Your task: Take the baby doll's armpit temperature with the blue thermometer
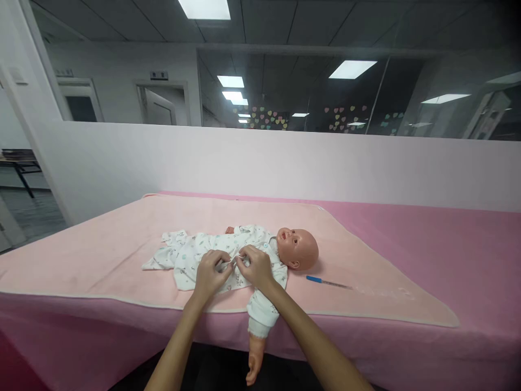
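A baby doll (299, 248) lies on its back, head to the right, dressed in a white printed baby outfit (189, 255). Over the doll's chest, my left hand (211, 272) and my right hand (256, 266) are close together. Both have thumb and fingers pinched on a thin white tie string (233, 259) at the front of the outfit. Part of the string is hidden by my fingers. The doll's near arm (255, 350) hangs over the table's front edge below my right hand, its sleeve bunched. Its far hand (230, 230) shows behind the body.
A blue-capped pen (325, 281) lies right of the doll, near its head. Under everything is a peach pad (109, 239) on a pink table cover (468, 255). A white low wall (285, 168) with glass above stands behind the table.
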